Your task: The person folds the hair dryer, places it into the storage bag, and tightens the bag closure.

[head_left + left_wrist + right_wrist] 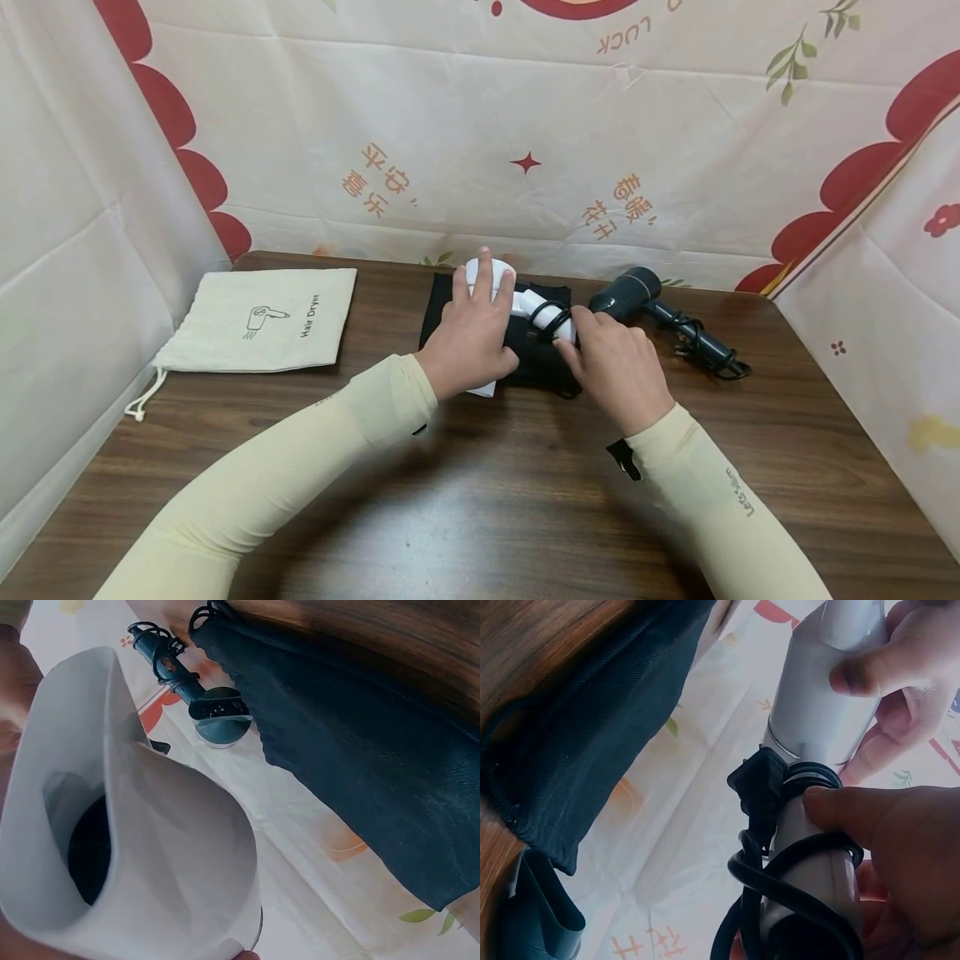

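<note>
A white hair dryer [535,304] is held above a black drawstring pouch [542,360]. My left hand [471,337] grips its body from the left, thumb and fingers round the barrel [810,705] in the right wrist view. The handle is in my right hand [621,367], whose thumb presses near a black cord [810,874] wound round it. A black plug [757,780] sticks out beside the coil. The left wrist view shows the wide white nozzle [176,847] close up, its mouth facing the camera. My left palm hides much of the body in the head view.
A dark green hair dryer [628,293] with its cord wound round the handle lies to the right on the wooden table [450,517]. At the left lies a cream drawstring bag [225,333] printed "Hair Dryer". A printed cloth [480,125] hangs behind the table.
</note>
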Available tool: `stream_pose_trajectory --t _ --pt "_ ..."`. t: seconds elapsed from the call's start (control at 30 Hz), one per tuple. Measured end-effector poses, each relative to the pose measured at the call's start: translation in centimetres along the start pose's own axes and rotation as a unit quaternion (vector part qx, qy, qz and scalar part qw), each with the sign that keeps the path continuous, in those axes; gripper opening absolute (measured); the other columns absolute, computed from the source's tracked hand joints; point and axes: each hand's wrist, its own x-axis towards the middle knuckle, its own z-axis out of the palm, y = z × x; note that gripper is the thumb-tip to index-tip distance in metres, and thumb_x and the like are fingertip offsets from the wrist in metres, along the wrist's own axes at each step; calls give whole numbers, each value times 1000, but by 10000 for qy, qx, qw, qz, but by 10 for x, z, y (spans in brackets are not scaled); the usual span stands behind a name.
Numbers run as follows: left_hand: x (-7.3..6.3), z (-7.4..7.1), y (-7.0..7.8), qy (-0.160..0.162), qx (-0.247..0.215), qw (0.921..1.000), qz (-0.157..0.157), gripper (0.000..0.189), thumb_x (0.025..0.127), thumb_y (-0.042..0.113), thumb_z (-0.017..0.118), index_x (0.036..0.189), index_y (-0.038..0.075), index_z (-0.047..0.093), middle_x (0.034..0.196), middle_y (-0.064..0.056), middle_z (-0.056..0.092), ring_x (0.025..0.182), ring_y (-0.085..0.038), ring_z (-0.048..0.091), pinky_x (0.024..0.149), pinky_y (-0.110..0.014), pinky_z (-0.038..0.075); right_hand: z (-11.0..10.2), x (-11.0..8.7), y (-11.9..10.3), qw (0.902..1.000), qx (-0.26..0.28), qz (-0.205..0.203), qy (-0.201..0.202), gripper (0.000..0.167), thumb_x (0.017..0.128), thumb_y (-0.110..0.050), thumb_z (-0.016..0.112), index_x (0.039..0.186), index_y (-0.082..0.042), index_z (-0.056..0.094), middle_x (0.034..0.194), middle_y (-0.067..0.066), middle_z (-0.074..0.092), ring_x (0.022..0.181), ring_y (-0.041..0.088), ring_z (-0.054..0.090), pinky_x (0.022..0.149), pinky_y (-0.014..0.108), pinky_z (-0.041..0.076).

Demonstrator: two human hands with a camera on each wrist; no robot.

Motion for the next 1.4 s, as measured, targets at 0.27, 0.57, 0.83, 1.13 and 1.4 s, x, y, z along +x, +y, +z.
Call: stream_pose_trajectory --t 0.27,0.57,0.83,1.13,1.4 --pt "-1 -1 1 58 84 9999 39 95 79 26 77 155 1 27 162 -25 0 141 -53 15 92 -53 49 1 0 0 9997 -2 -133 197 32 93 -24 71 106 4 63 74 16 63 50 24 52 44 39 47" --pt "-2 0 3 111 108 9999 -11 94 79 25 76 155 0 27 161 -27 2 140 -55 16 90 -55 49 3 1 0 9996 42 -111 252 30 93 -24 71 103 3 64 72 15 63 48 22 51 42 37 45" --pt "-2 -1 6 151 181 9997 -25 93 80 25 75 155 0 27 161 -28 2 139 -56 15 91 -56 49 1 1 -1 9995 95 -33 290 32 93 -24 71 105 5 63 73 16 63 46 22 50 41 36 45" --pt "0 1 13 81 124 9998 -147 89 81 26 73 154 -2 28 160 -29 1 138 -58 13 89 -55 50 2 0 -3 9991 123 24 398 34 92 -23 71 105 7 63 74 17 64 48 24 54 44 38 48" --pt "2 -1 19 107 130 9998 -127 81 86 27 69 152 -2 33 161 -28 2 138 -59 14 88 -53 51 0 2 -4 9983 189 154 529 35 92 -22 71 104 9 62 79 21 65 51 26 56 47 40 51"
